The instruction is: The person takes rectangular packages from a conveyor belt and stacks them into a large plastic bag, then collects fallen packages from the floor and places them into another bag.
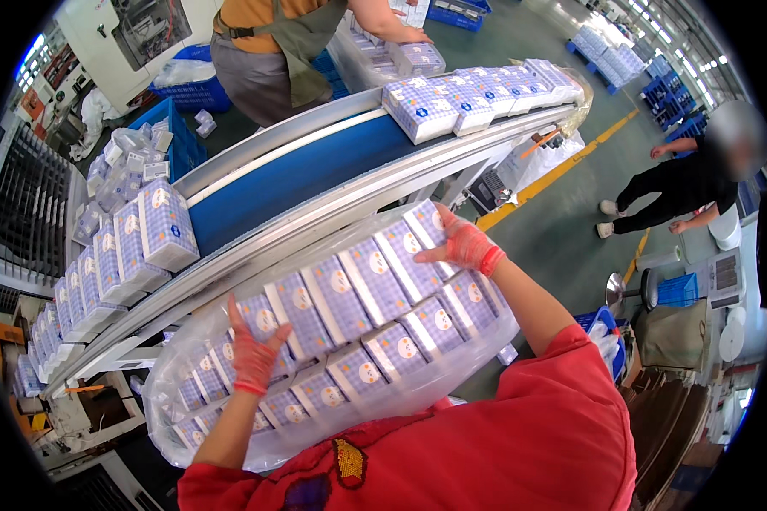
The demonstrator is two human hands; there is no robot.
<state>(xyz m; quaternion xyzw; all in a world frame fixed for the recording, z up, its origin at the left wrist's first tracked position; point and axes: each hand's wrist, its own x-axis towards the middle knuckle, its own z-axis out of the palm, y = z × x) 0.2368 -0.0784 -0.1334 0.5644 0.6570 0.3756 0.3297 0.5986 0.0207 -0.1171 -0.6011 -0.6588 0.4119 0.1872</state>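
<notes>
Both hands wear thin see-through gloves with red on them. Between them they squeeze a row of purple-and-white checked tissue packs (337, 294) end to end. My left hand (258, 353) presses the row's left end, its thumb lying over the top. My right hand (465, 244) grips the right end, fingers bent over the last pack. Below and around the row is a large clear plastic bag (166, 404), with more packs (388, 351) lined up inside it. Whether the gripped row touches the packs underneath is hidden.
Beyond the bag a blue conveyor belt (294, 175) curves past, carrying packs (422, 106) at its far right and packs (164, 226) at its left. A co-worker in an apron (302, 43) stands behind it. Another person (677, 175) is at the right. Blue crates (179, 140) stand left.
</notes>
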